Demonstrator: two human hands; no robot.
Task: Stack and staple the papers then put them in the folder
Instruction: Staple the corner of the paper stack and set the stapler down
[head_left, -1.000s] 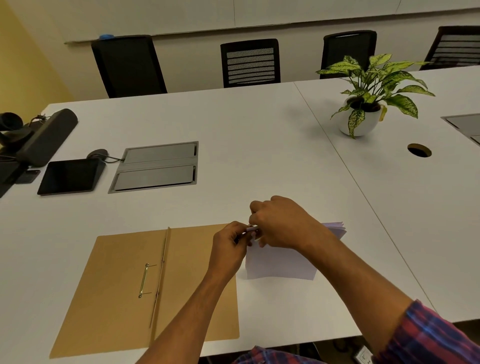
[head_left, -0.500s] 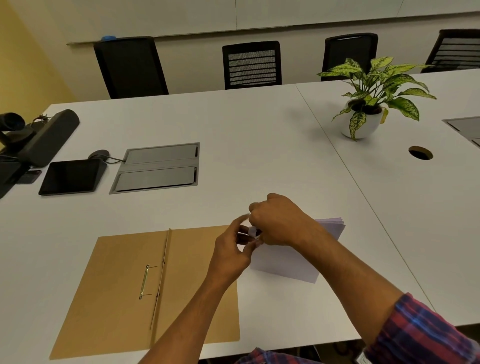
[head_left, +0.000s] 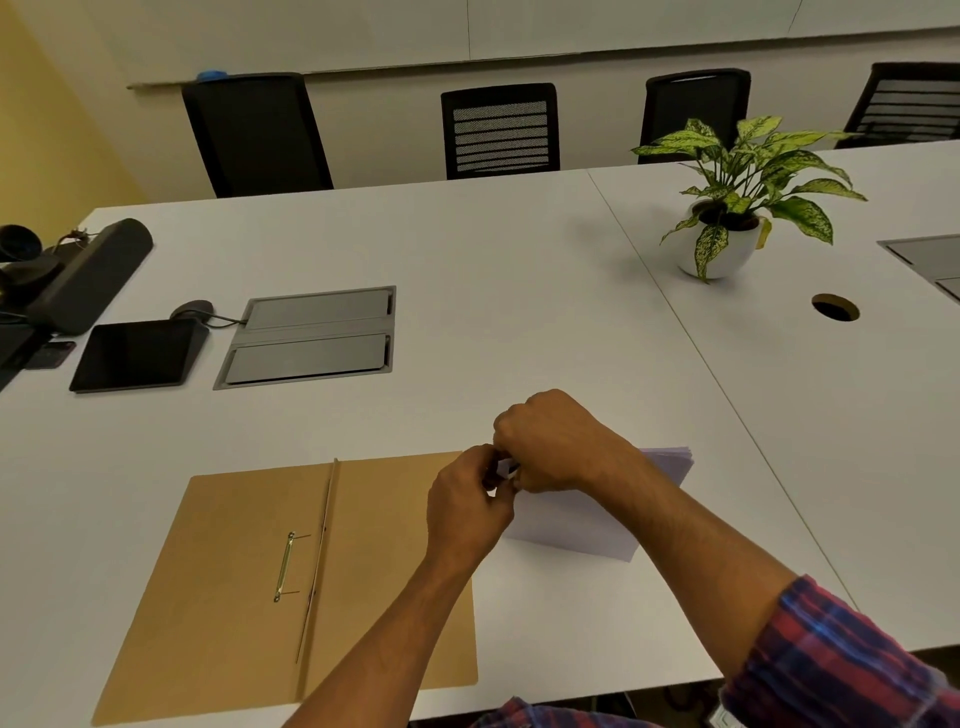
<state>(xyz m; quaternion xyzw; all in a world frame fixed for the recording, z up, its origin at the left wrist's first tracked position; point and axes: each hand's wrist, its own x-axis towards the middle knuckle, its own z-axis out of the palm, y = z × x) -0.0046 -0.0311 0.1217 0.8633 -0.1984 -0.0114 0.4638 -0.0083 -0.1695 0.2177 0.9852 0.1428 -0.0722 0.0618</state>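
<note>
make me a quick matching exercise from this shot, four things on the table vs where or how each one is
Things:
1. folder
2. stack of papers
3. potted plant
4. tablet

States:
a. far right, by a round hole in the table
b. held at one corner by both hands
c. lying open, metal fastener showing
d. dark screen, at the left edge

Pairs: 1-c, 2-b, 3-a, 4-d

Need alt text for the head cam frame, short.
Both hands, left hand and right hand, meet at the corner of a white paper stack lying beside an open brown folder on a white table.
</note>
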